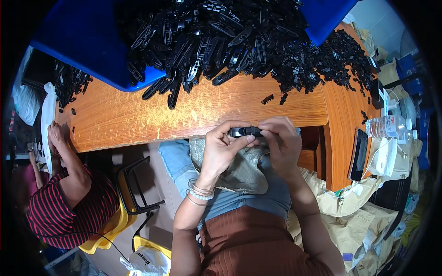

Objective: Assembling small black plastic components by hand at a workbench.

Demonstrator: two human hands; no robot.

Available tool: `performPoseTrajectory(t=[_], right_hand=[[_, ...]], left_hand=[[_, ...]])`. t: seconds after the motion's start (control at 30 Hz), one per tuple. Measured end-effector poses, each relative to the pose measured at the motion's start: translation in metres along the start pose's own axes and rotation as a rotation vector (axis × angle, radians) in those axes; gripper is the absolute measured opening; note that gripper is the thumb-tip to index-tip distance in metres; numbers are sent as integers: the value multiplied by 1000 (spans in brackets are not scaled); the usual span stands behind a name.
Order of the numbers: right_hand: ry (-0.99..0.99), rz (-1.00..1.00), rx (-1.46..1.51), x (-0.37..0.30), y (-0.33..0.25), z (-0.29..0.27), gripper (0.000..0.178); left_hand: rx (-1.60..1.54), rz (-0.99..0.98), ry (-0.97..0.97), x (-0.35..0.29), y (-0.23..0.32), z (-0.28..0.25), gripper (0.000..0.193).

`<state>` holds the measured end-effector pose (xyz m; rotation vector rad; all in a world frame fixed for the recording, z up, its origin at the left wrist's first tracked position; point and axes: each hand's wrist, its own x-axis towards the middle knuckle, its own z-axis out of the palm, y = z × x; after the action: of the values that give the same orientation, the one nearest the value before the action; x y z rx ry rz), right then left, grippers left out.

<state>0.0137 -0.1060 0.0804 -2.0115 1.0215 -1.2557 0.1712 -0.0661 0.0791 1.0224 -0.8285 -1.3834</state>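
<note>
A small, oblong black plastic part [240, 132] is held level over my lap, just off the table's front edge. My left hand [223, 146] is closed round its left end, the thumb along the near side. At the other end my right hand [282, 137] pinches with thumb and fingertips; whether a smaller piece sits between them is hidden. Beyond both hands, a large heap of similar long black parts [202, 50] covers the far side of the wooden table [276, 112]. Smaller black pieces [334, 57] are piled to the right of that heap.
Blue bins [87, 41] lie tipped among the parts. On the right stand a phone [358, 154] and clear plastic bottles [389, 125]. A co-worker in a striped shirt [76, 207] sits at the left by a yellow chair [124, 202]. Brown paper sacks [363, 230] fill the lower right.
</note>
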Motion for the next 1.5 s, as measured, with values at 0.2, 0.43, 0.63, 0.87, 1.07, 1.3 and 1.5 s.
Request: performPoseTrajectory(t=[0.2,0.43,0.63,0.87,1.07,1.3,1.5], right_hand=[[-157,333,235,-9,5,-2,22],[-164,664,752,-10,5,-1,27],[-559,480,392,-24,26,-5,22],[16,-129,-366,25,53,-1,14],[-16,-238,-621,31,59,-1,16],[5,-173,-156,19,28,3,14],[-90,-185,-11,22,7,6,20]], left_hand=[[188,83,28,2,3,-2,14],[238,19,-81,5,4,-9,12],[987,582,161,65,5,-26,17],[1386,611,328,106,0,-27,15],[1058,563,327,66,-9,-28,16],[298,52,103,30,-8,-21,24],[189,-28,-15,18,2,-12,27]])
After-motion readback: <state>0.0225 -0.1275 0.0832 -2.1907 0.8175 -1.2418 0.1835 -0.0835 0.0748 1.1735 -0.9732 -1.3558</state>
